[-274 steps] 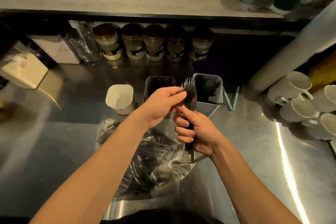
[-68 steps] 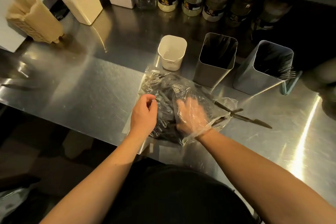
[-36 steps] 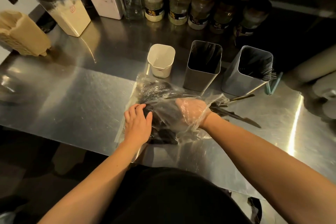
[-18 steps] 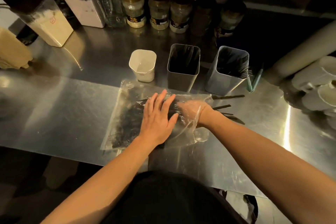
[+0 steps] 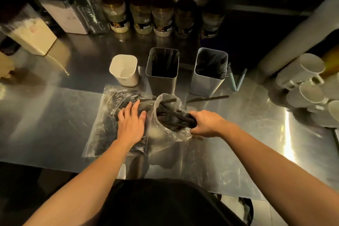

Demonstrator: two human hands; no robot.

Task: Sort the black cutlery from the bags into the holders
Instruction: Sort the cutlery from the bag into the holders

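Observation:
A clear plastic bag of black cutlery lies flat on the steel counter. My left hand presses flat on it with straight fingers. My right hand grips a bundle of black cutlery at the bag's open mouth, which stands up around the pieces. Behind the bag stand a white cup holder, a dark metal holder with cutlery inside, and a silver holder with black forks showing. A single black knife lies loose on the counter in front of the silver holder.
Several lidded jars line the back wall beside white boxes. White mugs are stacked at the right. A wide pipe slants at the right. Two pale green sticks lean beside the silver holder. The counter's front edge is near my body.
My right hand has drawn out of the bag with a bundle of black cutlery in its grip, and the bag's mouth has lifted. My left hand stays flat on the bag.

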